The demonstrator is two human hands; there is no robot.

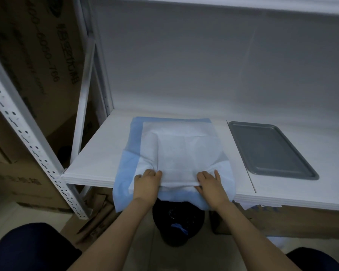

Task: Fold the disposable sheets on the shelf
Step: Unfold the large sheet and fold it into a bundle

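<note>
A disposable sheet (176,149), white on top with blue borders, lies on the white shelf (98,153) and hangs over its front edge. A smaller white fold sits on its middle. My left hand (147,182) grips the near left corner of that white fold, fingers curled into the bunched fabric. My right hand (209,182) holds the near right corner, thumb tucked under the fold's edge. Both hands are at the shelf's front edge, about a hand's width apart.
A dark grey tray (270,149) lies on the shelf to the right of the sheet. A perforated white upright (33,149) stands at the left, with cardboard boxes (27,65) behind it. A black bag (176,222) sits on the floor below the shelf.
</note>
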